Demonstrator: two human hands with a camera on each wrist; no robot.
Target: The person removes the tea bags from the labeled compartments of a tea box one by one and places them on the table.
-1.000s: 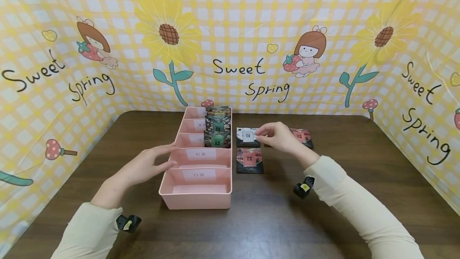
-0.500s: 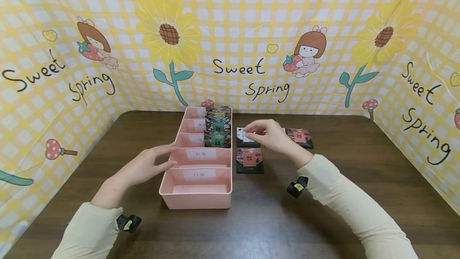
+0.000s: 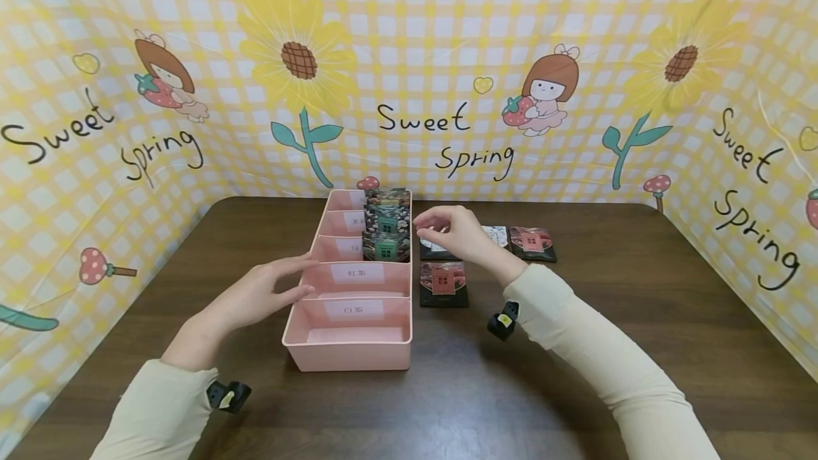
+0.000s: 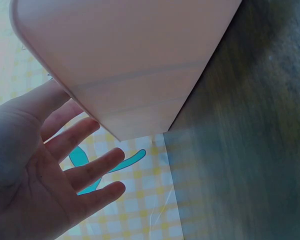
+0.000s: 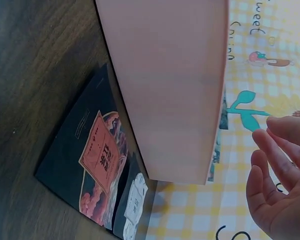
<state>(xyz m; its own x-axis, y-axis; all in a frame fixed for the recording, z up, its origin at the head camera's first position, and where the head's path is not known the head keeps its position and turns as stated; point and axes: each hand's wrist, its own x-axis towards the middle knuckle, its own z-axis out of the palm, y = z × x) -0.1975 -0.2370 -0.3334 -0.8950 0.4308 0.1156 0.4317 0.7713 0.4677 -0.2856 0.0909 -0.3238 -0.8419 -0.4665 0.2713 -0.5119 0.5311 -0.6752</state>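
A pink divided box [image 3: 348,357] with white paper labels stands on the table. My left hand [image 3: 255,297] rests at its left rim, with thumb and fingertips on the edge; in the left wrist view the other fingers [image 4: 97,167] stretch out beside the wall. My right hand [image 3: 456,233] hovers by the box's right rim, its fingers loosely bent and holding nothing. Beneath it lies a white-and-black tea packet [image 3: 437,254], partly hidden by the hand. Dark green tea packets [image 3: 386,247] stand in the far compartments, while the two near compartments hold none.
Right of the box, a red-and-black tea packet [image 3: 444,285] lies nearest me. Another white packet [image 3: 496,235] and a second red packet [image 3: 533,243] lie in the back row. A yellow checked cloth [image 3: 409,55] hangs behind the wooden table [image 3: 511,410].
My right hand has moved left, from the right edge of the first white packet toward the box rim, uncovering the back-row packets on the right. The left hand has stayed put.
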